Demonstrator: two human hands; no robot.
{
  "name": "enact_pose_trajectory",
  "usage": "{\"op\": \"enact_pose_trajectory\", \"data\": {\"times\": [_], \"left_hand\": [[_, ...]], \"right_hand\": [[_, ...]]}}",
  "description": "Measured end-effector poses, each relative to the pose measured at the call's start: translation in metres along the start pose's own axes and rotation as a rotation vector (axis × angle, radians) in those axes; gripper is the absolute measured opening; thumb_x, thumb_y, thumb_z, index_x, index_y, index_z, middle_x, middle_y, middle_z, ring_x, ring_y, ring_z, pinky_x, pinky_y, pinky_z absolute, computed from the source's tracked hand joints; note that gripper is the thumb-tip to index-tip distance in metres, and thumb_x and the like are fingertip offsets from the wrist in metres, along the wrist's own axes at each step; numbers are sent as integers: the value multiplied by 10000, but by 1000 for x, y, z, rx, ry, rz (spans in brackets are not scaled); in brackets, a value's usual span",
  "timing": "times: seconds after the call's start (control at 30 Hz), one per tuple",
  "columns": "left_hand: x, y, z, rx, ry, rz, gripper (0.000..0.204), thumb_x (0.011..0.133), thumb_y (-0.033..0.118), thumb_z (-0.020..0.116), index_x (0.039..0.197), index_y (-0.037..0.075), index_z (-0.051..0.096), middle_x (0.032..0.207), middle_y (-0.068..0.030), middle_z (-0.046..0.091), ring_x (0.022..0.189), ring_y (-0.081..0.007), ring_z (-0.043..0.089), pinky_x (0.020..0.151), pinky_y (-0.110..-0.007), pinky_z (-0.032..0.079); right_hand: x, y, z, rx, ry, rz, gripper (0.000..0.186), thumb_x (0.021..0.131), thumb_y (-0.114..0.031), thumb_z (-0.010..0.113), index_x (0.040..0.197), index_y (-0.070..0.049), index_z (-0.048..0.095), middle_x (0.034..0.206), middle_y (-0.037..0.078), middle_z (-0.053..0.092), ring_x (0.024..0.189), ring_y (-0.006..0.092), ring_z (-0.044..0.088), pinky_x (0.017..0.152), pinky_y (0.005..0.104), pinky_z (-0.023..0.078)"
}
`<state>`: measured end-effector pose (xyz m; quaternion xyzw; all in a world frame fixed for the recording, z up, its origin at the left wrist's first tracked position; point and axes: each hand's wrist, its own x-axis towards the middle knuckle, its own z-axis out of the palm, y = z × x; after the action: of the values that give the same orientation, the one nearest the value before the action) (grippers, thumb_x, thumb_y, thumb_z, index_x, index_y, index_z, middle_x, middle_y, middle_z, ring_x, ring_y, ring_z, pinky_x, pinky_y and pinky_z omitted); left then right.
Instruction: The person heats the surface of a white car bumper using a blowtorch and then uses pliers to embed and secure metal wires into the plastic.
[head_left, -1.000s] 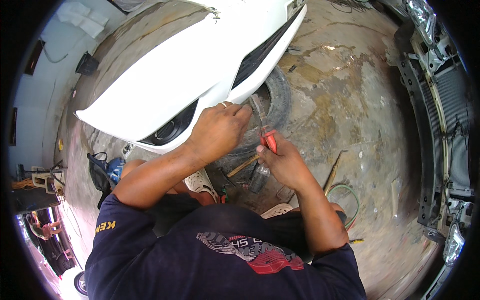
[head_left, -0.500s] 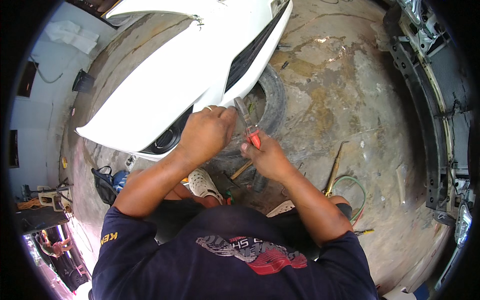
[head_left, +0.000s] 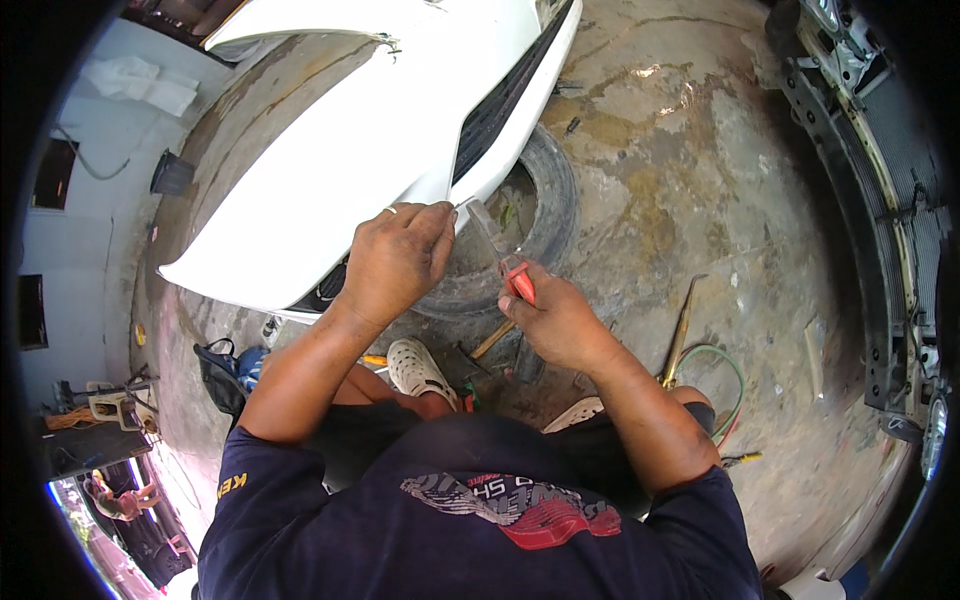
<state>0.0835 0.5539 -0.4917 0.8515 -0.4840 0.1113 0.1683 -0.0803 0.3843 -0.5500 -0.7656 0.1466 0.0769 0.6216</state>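
Observation:
A white car bumper lies across an old tyre on the concrete floor. My left hand, with a ring on one finger, grips the bumper's lower edge by the dark grille. My right hand holds red-handled pliers, their jaws pointing up at the bumper edge just right of my left fingers. I am seated low, with my white clogs under my arms.
Hand tools lie on the floor near my feet, and a long rod with a green hose to the right. A car's bare front frame runs along the right edge. A dark bag sits at the left.
Both hands stay at the bumper edge. The view has shifted, so hands and bumper sit slightly higher and more to the right in the picture; the pliers remain at the same spot on the edge.

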Motion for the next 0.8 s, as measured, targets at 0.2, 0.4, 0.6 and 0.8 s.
{"op": "enact_pose_trajectory", "data": {"times": [0.2, 0.4, 0.6, 0.8], "left_hand": [[4, 7, -3, -20, -30, -5, 70, 945, 79, 740, 963, 17, 766, 818, -156, 747, 744, -349, 736, 699, -439, 592], [5, 12, -2, -96, -23, -15, 79, 945, 94, 735, 954, 19, 754, 811, -162, 739, 747, -364, 731, 698, -453, 585], [5, 5, -3, -226, 8, 31, 83, 943, 24, 737, 1013, 0, 775, 845, -164, 748, 734, -348, 723, 695, -421, 572], [9, -8, -9, -215, -32, 141, 62, 941, 19, 739, 997, -2, 756, 806, -150, 716, 707, -349, 695, 683, -434, 563]], "right_hand": [[-5, -7, -2, -50, 35, -9, 507, 1029, -210, 673, 1457, 28, 541, 1187, 353, 696, 1179, 516, 664, 1002, 518, 525], [-6, 3, 3, -77, 100, -100, 455, 1025, -210, 678, 1394, 31, 565, 1127, 344, 706, 1126, 527, 667, 973, 546, 523], [-7, -3, -3, 262, -64, -49, 363, 1032, -181, 667, 1332, 10, 593, 1012, 279, 735, 1005, 507, 706, 871, 516, 558], [-11, -13, -4, 262, -75, -17, 291, 1015, -110, 643, 1295, -37, 615, 935, 189, 726, 914, 437, 737, 836, 487, 588]]}}
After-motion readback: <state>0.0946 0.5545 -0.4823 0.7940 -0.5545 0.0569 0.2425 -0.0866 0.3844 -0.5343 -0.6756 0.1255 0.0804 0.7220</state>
